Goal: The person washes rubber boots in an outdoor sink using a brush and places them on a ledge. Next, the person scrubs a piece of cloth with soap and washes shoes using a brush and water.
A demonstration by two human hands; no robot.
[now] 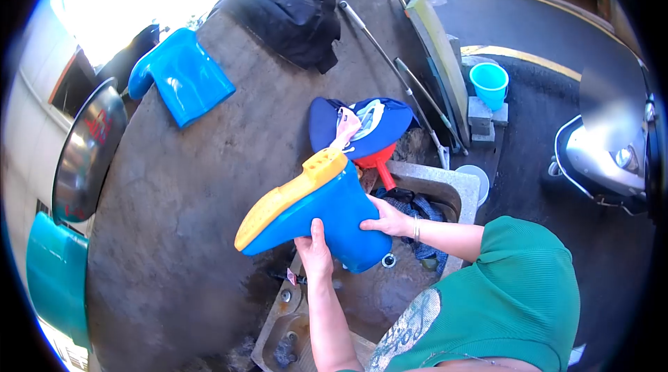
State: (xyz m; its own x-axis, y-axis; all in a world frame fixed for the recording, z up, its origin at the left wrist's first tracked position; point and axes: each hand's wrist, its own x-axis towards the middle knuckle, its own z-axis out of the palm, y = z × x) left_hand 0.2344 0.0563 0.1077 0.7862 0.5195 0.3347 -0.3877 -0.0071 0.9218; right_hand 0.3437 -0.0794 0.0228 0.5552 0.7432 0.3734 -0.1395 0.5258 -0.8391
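Both hands hold a blue rubber boot [327, 215] with a yellow sole [289, 195] over a stone sink [410, 316]. The boot is tipped, sole upward, toe pointing left and its opening down toward the sink. My left hand [314, 254] grips the underside near the ankle, thumb against the blue shaft. On the other side, my right hand [386, 219] is closed on the shaft near the opening. Dark wet-looking cloth [421, 215] lies in the sink's far part. Just beyond the heel are a navy cap [386, 125] and a red plastic item [379, 163].
Another blue boot [191, 83] hangs over the wall, near dark clothing [292, 10]. A metal basin [90, 149] and teal plastic piece [59, 278] stand left. Long poles [390, 59] lean beyond the sink. A turquoise bucket [489, 85] and scooter [605, 156] are at right.
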